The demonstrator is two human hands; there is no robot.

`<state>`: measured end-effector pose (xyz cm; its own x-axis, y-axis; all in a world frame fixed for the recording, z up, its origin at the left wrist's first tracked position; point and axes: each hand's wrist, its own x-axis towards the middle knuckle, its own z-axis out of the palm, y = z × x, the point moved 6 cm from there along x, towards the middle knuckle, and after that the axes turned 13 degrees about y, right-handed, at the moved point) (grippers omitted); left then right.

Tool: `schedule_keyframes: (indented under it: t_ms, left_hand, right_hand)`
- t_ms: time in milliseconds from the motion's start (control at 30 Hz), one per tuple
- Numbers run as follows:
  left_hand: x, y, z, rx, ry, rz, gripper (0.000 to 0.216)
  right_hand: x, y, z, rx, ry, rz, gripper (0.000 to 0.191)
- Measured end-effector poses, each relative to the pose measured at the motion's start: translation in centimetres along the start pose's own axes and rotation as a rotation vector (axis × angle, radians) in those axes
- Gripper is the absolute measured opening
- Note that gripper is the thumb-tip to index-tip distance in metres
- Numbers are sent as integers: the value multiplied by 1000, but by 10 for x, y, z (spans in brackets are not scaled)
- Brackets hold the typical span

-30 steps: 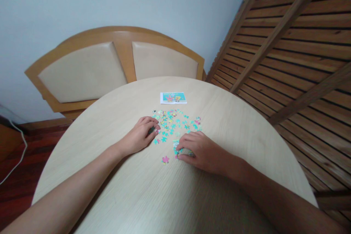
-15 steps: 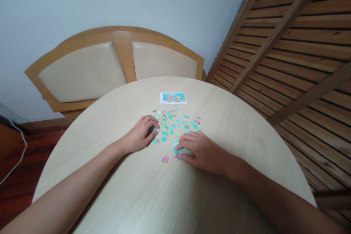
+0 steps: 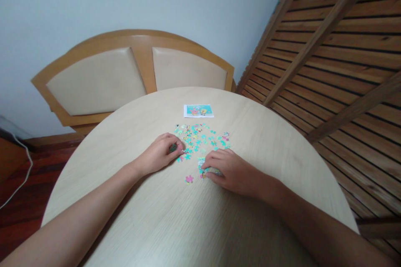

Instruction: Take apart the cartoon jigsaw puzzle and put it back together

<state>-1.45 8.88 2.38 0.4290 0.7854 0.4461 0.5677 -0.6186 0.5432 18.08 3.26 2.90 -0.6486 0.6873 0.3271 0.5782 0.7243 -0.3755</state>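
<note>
Near table (image 3: 150,225) centre: loose pieces (image 3: 200,139) scattered just below card (image 3: 198,111). Left hand (image 3: 159,156) curled, pinching teal piece. Right hand (image 3: 230,171) fingers pressed on small joined cluster (image 3: 202,167). Step: fitting pieces. Next likely needs careful alignment. Pink piece (image 3: 189,180) apart.

Soft even daylight, wide-angle bending at edges.

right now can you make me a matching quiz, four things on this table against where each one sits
Things:
1. picture card
2. pink puzzle piece
3. left hand
4. right hand

Places:
A. alone, nearest the camera, just left of the right hand
B. left edge of the scattered pieces
C. far side, beyond the pieces
D. on a small joined cluster at the near right

Pairs: 1-C, 2-A, 3-B, 4-D
</note>
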Motion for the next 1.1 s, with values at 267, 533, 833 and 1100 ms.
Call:
schedule_keyframes:
  t_ms: [267,533,833,1100]
  left_hand:
    - [-21,46,28,-315,-184,-198,20]
    - [-24,51,30,-97,-99,-123,20]
    - [-25,62,31,81,-96,-44,21]
    - [-27,64,35,127,-97,-10,15]
  right_hand:
    - [0,-1,-1,9,-6,-12,15]
    - [-2,-1,-1,20,7,-2,12]
    - [-2,0,0,13,18,-5,12]
    - [-1,0,0,12,14,1,12]
